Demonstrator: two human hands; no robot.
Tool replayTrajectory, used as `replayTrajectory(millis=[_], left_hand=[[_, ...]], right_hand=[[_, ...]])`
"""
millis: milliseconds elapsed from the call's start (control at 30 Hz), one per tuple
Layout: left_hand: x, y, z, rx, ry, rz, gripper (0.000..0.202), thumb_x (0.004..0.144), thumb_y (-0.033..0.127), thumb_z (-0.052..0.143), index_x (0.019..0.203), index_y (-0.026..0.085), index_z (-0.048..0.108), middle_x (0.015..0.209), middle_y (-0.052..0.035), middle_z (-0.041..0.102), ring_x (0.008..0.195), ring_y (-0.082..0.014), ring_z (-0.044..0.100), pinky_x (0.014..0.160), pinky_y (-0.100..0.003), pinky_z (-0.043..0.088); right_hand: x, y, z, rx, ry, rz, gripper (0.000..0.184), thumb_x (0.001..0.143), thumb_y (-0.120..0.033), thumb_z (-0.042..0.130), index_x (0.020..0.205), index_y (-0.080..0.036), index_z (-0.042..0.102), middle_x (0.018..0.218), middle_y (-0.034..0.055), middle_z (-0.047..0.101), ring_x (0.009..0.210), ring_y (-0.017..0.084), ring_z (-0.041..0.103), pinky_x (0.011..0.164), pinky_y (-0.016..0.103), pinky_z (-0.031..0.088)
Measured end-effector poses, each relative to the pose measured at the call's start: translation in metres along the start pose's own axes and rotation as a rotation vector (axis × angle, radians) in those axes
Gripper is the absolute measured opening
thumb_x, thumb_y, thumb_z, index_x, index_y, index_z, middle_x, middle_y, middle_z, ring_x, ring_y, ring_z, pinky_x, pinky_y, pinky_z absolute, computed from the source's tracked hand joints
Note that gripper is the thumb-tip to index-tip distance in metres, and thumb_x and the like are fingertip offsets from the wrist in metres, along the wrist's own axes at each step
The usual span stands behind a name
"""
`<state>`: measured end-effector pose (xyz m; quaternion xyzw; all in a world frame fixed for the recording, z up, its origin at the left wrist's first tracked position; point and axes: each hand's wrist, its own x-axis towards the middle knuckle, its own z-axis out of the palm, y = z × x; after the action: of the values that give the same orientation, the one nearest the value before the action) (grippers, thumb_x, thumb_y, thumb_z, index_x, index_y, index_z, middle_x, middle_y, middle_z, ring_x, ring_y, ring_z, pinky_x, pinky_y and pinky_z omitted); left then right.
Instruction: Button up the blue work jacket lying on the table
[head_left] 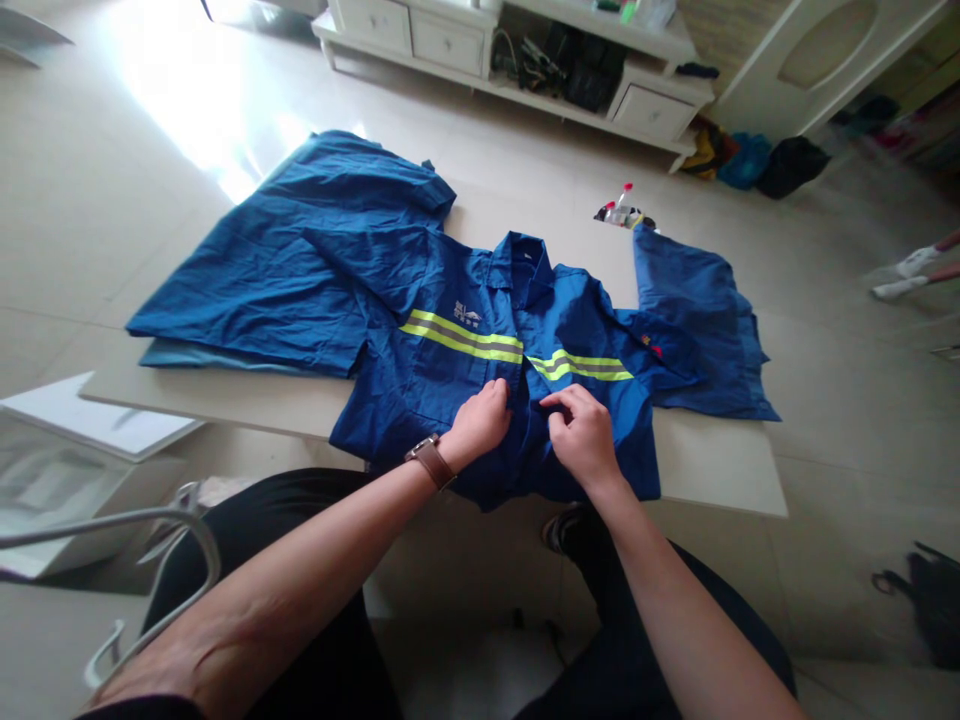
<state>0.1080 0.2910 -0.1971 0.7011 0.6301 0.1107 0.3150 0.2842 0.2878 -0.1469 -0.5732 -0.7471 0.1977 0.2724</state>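
A blue work jacket [457, 375] with yellow-and-grey reflective bands lies front up, collar away from me, across the low table. Its front is unfastened below the collar, and its lower edge hangs over the table's near side. My left hand [484, 415], a watch on its wrist, is closed on the front edge just below the band. Across the opening, my right hand [583, 432] has its fingers curled, index finger and thumb at the other front edge. The cloth between those fingertips is too small to make out clearly.
More folded blue garments [247, 265] are stacked on the left, and another blue garment [697, 320] lies right on the pale table [712, 460]. Bottles with red caps [624, 197] stand beyond it. A white cabinet [450, 45] is behind; a white box [90, 470] sits left. Another person's feet [911, 272] show right.
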Motion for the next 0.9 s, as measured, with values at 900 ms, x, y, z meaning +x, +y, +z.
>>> replayTrajectory(millis=[900], left_hand=[[0.006, 0.022, -0.02, -0.607, 0.115, -0.018, 0.025, 0.076, 0.006, 0.053, 0.088, 0.015, 0.073, 0.081, -0.0036, 0.074, 0.075, -0.0133, 0.065, 0.07, -0.021, 0.047]], right_hand=[[0.006, 0.003, 0.012, 0.182, -0.008, 0.089, 0.017, 0.086, -0.023, 0.063, 0.095, -0.018, 0.077, 0.091, 0.0064, 0.071, 0.074, 0.016, 0.063, 0.068, 0.028, 0.051]])
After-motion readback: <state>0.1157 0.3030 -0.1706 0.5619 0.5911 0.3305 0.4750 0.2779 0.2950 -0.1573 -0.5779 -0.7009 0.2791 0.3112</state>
